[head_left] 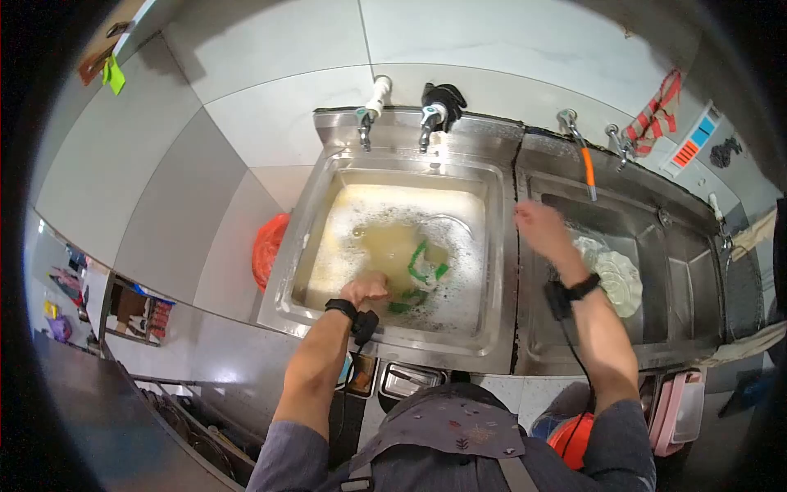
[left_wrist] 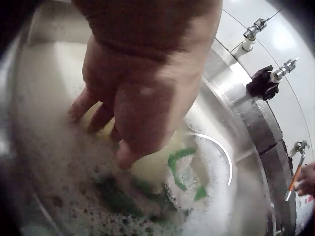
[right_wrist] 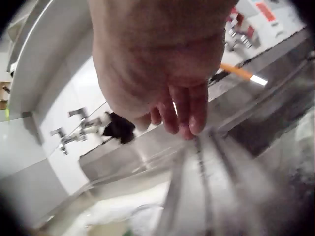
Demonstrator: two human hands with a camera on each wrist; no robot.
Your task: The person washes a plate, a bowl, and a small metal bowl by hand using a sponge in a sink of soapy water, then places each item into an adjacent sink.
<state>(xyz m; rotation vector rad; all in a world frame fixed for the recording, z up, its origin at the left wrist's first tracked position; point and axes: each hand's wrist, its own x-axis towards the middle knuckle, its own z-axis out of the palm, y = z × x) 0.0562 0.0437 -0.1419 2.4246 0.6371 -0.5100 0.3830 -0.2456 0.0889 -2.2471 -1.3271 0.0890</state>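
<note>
Soapy, cloudy water [head_left: 385, 246] fills the left sink, with green-patterned items [head_left: 422, 262] showing through the foam. The left hand [head_left: 365, 287] is at the near left part of that water; in the left wrist view its fingers [left_wrist: 101, 115] reach down into the suds, relaxed and apart, and whatever lies under them is hidden. Above the divider between the two sinks, the right hand [head_left: 543, 230] hangs in the air, fingers [right_wrist: 182, 110] loosely bent and holding nothing. Pale scalloped dishes [head_left: 616, 283] lie in the right sink, below the right forearm.
Two taps [head_left: 365, 131] stand behind the left sink, a black glove or cloth [head_left: 447, 102] on one. A tap with an orange hose [head_left: 589, 168] hangs over the right sink. A red bag [head_left: 269, 250] is left of the sink, and metal trays [head_left: 406, 381] sit below its front edge.
</note>
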